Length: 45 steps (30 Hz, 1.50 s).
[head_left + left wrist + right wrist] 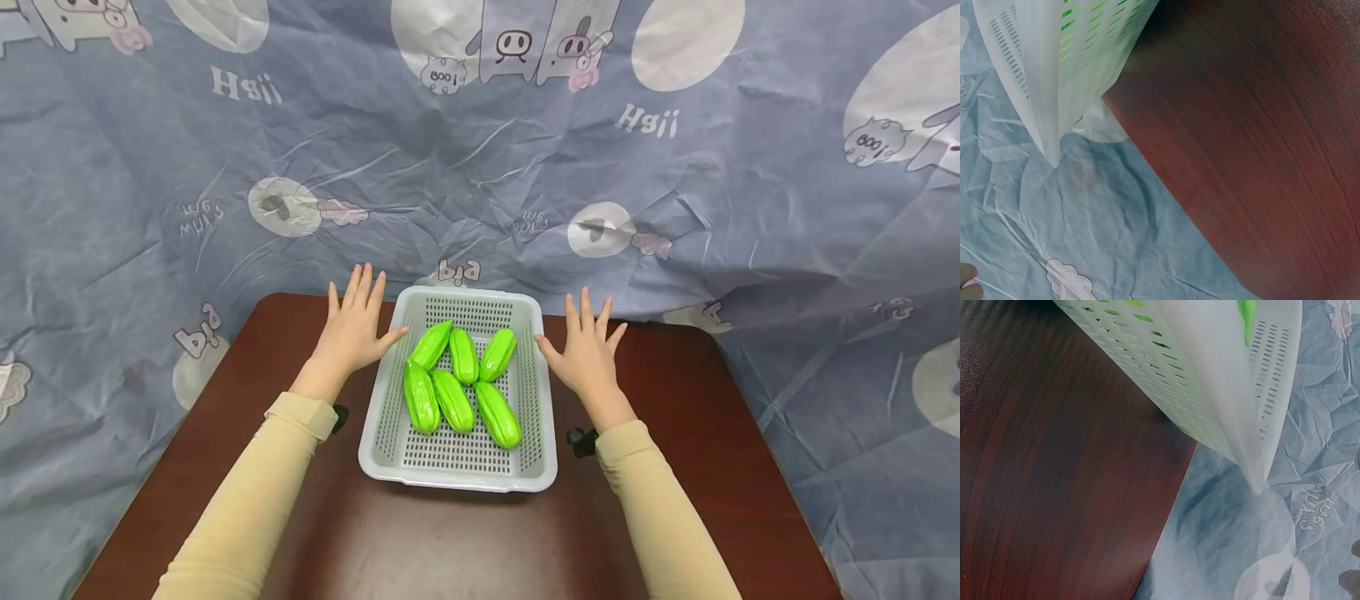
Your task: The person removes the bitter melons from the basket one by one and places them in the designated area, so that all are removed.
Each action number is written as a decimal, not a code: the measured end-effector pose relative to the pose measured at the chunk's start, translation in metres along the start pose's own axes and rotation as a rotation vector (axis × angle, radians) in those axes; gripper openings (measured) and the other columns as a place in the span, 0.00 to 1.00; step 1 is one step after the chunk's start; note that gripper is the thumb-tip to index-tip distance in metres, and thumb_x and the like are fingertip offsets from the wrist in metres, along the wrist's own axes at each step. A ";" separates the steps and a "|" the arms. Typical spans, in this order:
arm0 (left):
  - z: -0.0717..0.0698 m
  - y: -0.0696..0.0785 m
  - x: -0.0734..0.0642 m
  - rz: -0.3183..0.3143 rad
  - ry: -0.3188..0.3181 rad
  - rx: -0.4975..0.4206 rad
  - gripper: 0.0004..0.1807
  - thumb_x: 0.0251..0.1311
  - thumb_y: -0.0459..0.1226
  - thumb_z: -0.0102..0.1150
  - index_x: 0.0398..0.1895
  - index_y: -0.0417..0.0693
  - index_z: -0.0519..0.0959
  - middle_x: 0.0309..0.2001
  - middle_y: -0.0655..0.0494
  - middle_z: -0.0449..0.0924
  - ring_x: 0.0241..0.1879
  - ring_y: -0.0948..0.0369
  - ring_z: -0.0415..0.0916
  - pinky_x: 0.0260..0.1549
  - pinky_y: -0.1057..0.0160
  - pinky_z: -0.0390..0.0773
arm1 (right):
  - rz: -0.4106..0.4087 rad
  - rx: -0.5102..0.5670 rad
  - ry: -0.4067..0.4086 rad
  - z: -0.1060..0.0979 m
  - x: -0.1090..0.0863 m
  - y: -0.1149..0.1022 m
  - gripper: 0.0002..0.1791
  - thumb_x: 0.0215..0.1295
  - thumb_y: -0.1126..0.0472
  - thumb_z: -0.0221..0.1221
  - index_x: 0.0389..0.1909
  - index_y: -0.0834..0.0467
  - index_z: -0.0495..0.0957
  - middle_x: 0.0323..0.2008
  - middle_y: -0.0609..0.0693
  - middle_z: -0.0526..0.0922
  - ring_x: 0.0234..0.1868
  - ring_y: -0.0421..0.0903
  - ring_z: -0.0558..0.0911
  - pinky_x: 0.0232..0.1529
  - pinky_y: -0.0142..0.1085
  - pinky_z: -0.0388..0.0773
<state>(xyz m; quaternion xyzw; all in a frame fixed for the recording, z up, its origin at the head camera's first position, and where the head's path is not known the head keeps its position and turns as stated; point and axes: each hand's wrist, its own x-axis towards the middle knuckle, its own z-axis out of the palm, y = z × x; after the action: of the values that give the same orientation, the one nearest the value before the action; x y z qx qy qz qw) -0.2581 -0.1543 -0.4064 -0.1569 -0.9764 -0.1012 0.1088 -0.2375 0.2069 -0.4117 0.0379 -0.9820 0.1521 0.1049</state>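
Observation:
A pale grey plastic basket (457,481) with slotted walls holds several glossy, bright green, ridged gourd-like vegetables (453,402). To its left is my left hand (351,330), fingers spread and straight, the thumb tip overlapping the basket's left rim in the head view. My right hand (588,352) is on the other side, also with spread fingers, its thumb tip close to the right rim. Neither hand grips anything. Each wrist view shows the basket's wall from the side, with only a few fingertips (969,282) at the left corner and fingertips (1351,581) at the right.
The basket stands on a dark reddish-brown wooden table (480,546), near its far edge. Behind the table hangs a creased blue-grey cloth (450,167) printed with cartoon pigs and lettering. Dark wrist mounts (581,442) show beside the sleeves.

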 end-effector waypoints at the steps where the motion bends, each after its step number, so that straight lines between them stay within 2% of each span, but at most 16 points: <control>1: 0.000 0.000 0.000 0.000 0.002 0.000 0.55 0.63 0.61 0.56 0.79 0.39 0.42 0.79 0.37 0.34 0.78 0.44 0.31 0.70 0.31 0.36 | 0.002 0.000 -0.003 0.000 0.000 0.000 0.50 0.67 0.35 0.53 0.79 0.58 0.45 0.79 0.59 0.37 0.76 0.65 0.26 0.67 0.73 0.29; 17: -0.010 0.000 -0.002 -0.002 0.001 -0.001 0.55 0.63 0.62 0.55 0.79 0.40 0.41 0.78 0.37 0.36 0.78 0.43 0.31 0.69 0.31 0.37 | -0.004 0.001 -0.026 -0.007 -0.001 -0.011 0.50 0.67 0.37 0.56 0.79 0.58 0.46 0.79 0.60 0.38 0.76 0.67 0.27 0.66 0.74 0.30; 22: -0.011 -0.002 -0.004 0.000 0.019 -0.023 0.55 0.63 0.61 0.56 0.79 0.40 0.42 0.78 0.36 0.37 0.78 0.43 0.32 0.69 0.31 0.36 | -0.012 0.006 -0.028 -0.007 -0.002 -0.018 0.50 0.66 0.36 0.56 0.78 0.58 0.47 0.79 0.60 0.39 0.76 0.67 0.29 0.66 0.74 0.32; 30: -0.015 0.000 -0.005 0.008 0.042 -0.037 0.54 0.63 0.60 0.57 0.79 0.39 0.43 0.78 0.35 0.40 0.78 0.42 0.35 0.69 0.30 0.39 | -0.018 0.028 -0.033 -0.007 -0.005 -0.026 0.49 0.66 0.37 0.56 0.78 0.59 0.49 0.79 0.61 0.41 0.77 0.68 0.32 0.67 0.73 0.33; 37: -0.018 -0.001 -0.008 -0.014 0.021 -0.087 0.54 0.63 0.59 0.57 0.79 0.40 0.42 0.78 0.36 0.40 0.78 0.42 0.35 0.69 0.30 0.40 | -0.042 0.059 -0.055 -0.001 -0.009 -0.036 0.49 0.65 0.36 0.56 0.77 0.58 0.50 0.78 0.61 0.45 0.77 0.68 0.37 0.68 0.71 0.37; 45: -0.011 -0.002 -0.014 -0.019 0.016 -0.113 0.53 0.63 0.57 0.59 0.78 0.38 0.44 0.78 0.36 0.41 0.78 0.41 0.38 0.69 0.31 0.43 | -0.056 0.095 -0.080 0.006 -0.014 -0.046 0.48 0.65 0.37 0.58 0.77 0.59 0.53 0.77 0.61 0.48 0.77 0.67 0.43 0.70 0.67 0.46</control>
<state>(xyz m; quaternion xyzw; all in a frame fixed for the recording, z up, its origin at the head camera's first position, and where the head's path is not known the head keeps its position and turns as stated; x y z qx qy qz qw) -0.2441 -0.1631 -0.3998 -0.1528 -0.9696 -0.1584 0.1066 -0.2197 0.1616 -0.4075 0.0762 -0.9757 0.1937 0.0681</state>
